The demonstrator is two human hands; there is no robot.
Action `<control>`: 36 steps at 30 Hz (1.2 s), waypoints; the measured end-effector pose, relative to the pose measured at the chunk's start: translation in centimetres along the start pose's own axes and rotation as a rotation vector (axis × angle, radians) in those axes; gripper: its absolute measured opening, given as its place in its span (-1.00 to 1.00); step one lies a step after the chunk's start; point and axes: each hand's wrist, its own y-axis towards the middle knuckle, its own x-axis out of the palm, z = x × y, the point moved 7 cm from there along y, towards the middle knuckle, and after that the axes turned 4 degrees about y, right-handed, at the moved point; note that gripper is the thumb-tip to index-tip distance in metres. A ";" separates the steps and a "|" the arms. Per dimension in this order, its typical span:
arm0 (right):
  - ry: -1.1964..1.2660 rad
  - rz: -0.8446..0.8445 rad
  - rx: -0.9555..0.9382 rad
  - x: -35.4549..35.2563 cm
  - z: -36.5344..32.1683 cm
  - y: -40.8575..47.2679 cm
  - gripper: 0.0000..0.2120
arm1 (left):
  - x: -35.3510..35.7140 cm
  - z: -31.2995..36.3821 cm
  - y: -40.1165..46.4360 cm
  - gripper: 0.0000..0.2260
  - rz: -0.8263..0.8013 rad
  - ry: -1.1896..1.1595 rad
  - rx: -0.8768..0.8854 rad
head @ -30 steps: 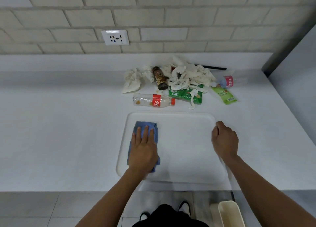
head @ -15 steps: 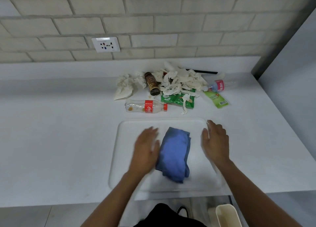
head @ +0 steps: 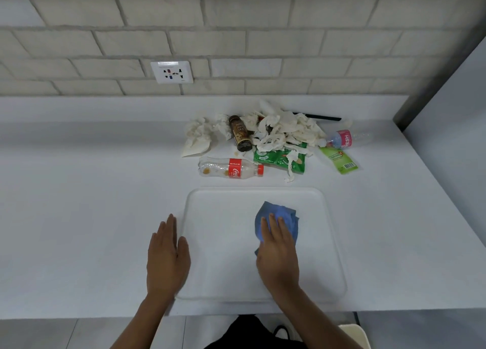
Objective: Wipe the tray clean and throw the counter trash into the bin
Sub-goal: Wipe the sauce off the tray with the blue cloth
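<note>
- Head view: the blue cloth [head: 279, 218] has changed hands. The right hand [head: 278, 254] now presses it flat under extended fingers on the white tray [head: 332, 246], where a second ago the left hand was wiping with it on the tray's other half.
- The left hand [head: 167, 256], fingers together and holding nothing, has moved off the tray and lies palm-down on the counter, against the tray's left rim, apparently bracing it as the right hand did before.
- Judged from the swap, wiping is under way and shifting to the right half; no item of trash has been touched yet.
- Beyond the cloth-holding hand, past the tray's far rim, the litter sits in a heap on the white counter [head: 86, 204]: a clear cola bottle [head: 228, 167] lying nearest the tray, a brown bottle [head: 240, 134], crumpled tissues [head: 284, 133], a green wrapper [head: 280, 160] and a pink-labelled bottle [head: 347, 139] further right.
- A pale brick wall with a socket [head: 172, 71] backs the counter. A cream rim at the lower right, below the counter edge, may be the bin [head: 353, 334].
</note>
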 end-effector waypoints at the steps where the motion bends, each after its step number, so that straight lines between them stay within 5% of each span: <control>1: 0.083 0.010 0.025 -0.3 0.6 0.1 -0.29 | -0.2 0.1 0.0 -0.55 0.013 0.006 0.015; 4: 0.249 0.112 0.098 -2.5 1.6 0.0 -0.47 | -0.3 0.6 0.2 -0.69 0.018 0.046 0.061; 7: 0.304 0.186 0.085 -5.5 2.1 0.5 -0.44 | -0.1 0.3 0.5 -0.74 0.031 0.085 0.085; 14: 0.266 0.404 0.119 -11.1 7.5 2.5 -0.56 | 0.2 0.2 0.1 -0.48 0.074 0.129 0.131; 21: 0.041 0.392 0.205 -12.5 14.6 2.3 -0.67 | 0.1 0.2 0.0 -0.48 0.053 0.133 0.107; 26: -0.172 0.194 0.231 -11.5 17.6 2.2 -0.57 | 0.2 0.1 0.1 -0.49 0.047 0.137 0.119; 36: -0.140 0.049 0.113 -10.8 17.4 2.2 -0.47 | 0.2 0.1 0.2 -0.47 0.052 0.141 0.131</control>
